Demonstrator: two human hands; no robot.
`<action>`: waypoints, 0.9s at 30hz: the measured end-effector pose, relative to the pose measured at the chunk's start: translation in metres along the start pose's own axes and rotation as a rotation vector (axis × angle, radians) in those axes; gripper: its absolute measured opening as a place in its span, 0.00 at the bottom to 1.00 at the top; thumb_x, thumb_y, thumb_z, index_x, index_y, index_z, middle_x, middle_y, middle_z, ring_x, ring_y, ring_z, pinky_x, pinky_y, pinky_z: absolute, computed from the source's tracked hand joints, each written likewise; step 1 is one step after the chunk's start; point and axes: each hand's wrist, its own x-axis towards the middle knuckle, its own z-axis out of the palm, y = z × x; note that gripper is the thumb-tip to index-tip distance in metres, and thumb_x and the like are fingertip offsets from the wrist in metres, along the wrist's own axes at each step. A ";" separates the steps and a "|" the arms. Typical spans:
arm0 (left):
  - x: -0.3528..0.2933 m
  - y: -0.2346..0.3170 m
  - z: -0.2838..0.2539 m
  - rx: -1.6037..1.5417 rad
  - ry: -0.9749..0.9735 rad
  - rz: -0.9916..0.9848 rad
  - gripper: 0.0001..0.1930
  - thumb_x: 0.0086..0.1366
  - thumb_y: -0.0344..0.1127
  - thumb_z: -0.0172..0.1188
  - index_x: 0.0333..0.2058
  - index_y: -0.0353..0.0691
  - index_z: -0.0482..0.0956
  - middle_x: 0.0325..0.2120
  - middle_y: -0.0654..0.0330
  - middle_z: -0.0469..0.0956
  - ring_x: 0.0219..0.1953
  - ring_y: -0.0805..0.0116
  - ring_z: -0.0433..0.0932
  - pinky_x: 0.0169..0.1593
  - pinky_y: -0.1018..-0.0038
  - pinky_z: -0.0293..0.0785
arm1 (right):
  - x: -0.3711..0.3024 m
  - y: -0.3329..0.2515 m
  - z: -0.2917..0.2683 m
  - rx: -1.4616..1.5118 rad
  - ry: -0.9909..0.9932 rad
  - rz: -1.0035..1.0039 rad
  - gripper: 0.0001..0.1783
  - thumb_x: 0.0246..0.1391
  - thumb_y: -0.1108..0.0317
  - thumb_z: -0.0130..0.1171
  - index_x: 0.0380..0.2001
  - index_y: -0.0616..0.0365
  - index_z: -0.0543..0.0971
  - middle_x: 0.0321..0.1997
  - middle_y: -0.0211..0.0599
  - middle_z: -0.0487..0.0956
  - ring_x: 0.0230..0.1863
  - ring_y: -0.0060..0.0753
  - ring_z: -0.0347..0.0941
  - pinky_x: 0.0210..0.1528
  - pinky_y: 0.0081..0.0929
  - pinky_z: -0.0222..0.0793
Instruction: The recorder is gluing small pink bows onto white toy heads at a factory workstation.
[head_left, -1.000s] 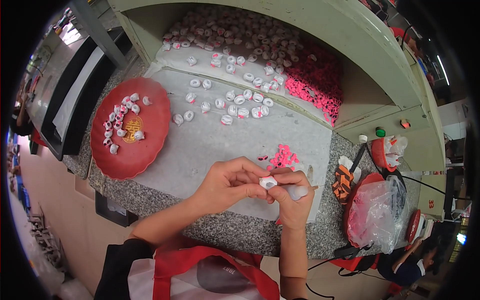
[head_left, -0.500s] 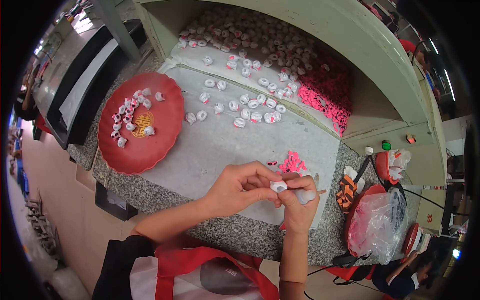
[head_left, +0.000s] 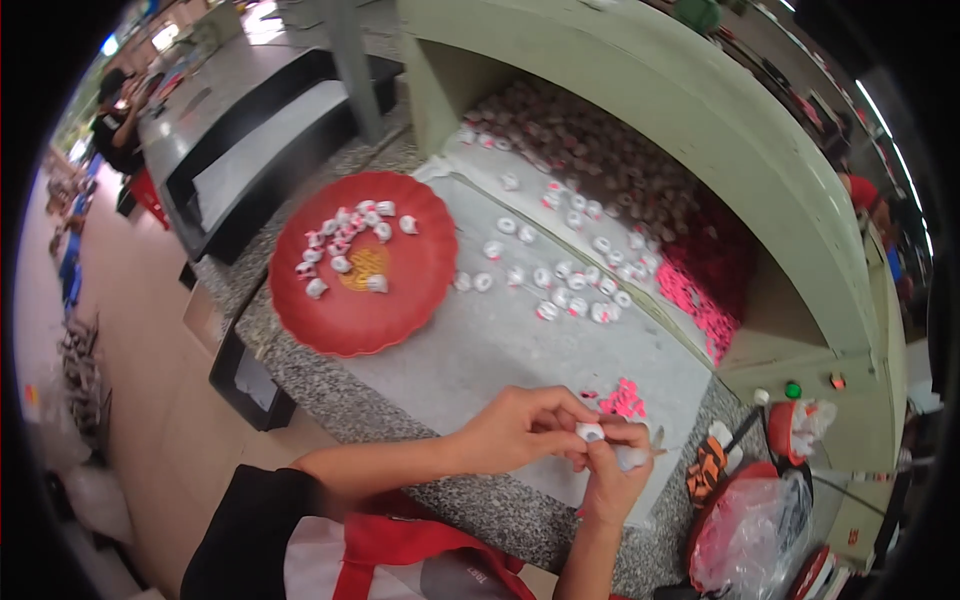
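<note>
Over the near right part of the white sheet, my two hands meet on a small white hollow piece (head_left: 589, 432) with a dark round opening. My left hand (head_left: 505, 432) pinches it between thumb and fingertips from the left. My right hand (head_left: 612, 482) closes on its other side and also keeps a small translucent white bottle (head_left: 630, 458) tucked in the fingers, with a thin tip pointing right. Just beyond the fingers lies a little heap of bright pink bits (head_left: 624, 398). Similar white pieces (head_left: 577, 283), some with pink on them, stand in loose groups farther back on the sheet.
A red scalloped plate (head_left: 425, 310) at the left bears several white-and-pink pieces. Behind, a pale green shelf (head_left: 640, 60) holds piles of white pieces and pink bits (head_left: 690, 300). At the right sit a red tub (head_left: 780, 432) and a clear plastic bag (head_left: 750, 520). A black tray (head_left: 235, 205) stands far left.
The whole view has swung, so the table, plate and hands appear farther right and lower. Both hands still grip the white piece, and the bottle stays in my right hand.
</note>
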 end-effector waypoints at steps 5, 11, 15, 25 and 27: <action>-0.010 -0.002 -0.003 -0.023 -0.072 -0.018 0.11 0.54 0.23 0.56 0.38 0.33 0.70 0.28 0.56 0.76 0.32 0.72 0.76 0.37 0.78 0.72 | -0.007 -0.005 0.008 0.037 0.060 0.009 0.09 0.41 0.79 0.55 0.26 0.61 0.66 0.33 0.44 0.72 0.19 0.23 0.67 0.14 0.15 0.62; -0.031 0.030 -0.048 0.574 0.446 0.281 0.08 0.53 0.23 0.57 0.34 0.34 0.72 0.30 0.59 0.76 0.32 0.73 0.76 0.37 0.79 0.71 | 0.000 -0.010 0.013 -0.064 -0.006 0.087 0.12 0.38 0.82 0.53 0.29 0.60 0.66 0.36 0.46 0.72 0.18 0.24 0.67 0.17 0.17 0.64; -0.002 0.054 -0.087 1.438 0.851 0.507 0.15 0.46 0.21 0.58 0.35 0.38 0.74 0.37 0.55 0.72 0.36 0.63 0.74 0.37 0.72 0.73 | 0.008 -0.016 -0.005 -0.123 0.038 0.039 0.17 0.40 0.83 0.52 0.36 0.59 0.64 0.38 0.44 0.71 0.24 0.25 0.69 0.22 0.18 0.66; 0.052 -0.002 -0.042 1.049 0.251 0.099 0.14 0.53 0.26 0.54 0.40 0.39 0.73 0.33 0.58 0.73 0.34 0.66 0.74 0.36 0.74 0.72 | -0.006 -0.014 -0.018 -0.319 0.139 -0.321 0.19 0.43 0.82 0.52 0.40 0.61 0.61 0.31 0.36 0.67 0.29 0.27 0.69 0.32 0.23 0.70; 0.037 0.009 -0.026 0.414 0.110 -0.012 0.16 0.53 0.25 0.55 0.43 0.38 0.72 0.33 0.59 0.74 0.34 0.68 0.75 0.38 0.75 0.72 | -0.008 -0.025 -0.014 -0.207 0.209 -0.234 0.19 0.43 0.82 0.53 0.40 0.61 0.61 0.30 0.36 0.68 0.28 0.27 0.69 0.31 0.22 0.69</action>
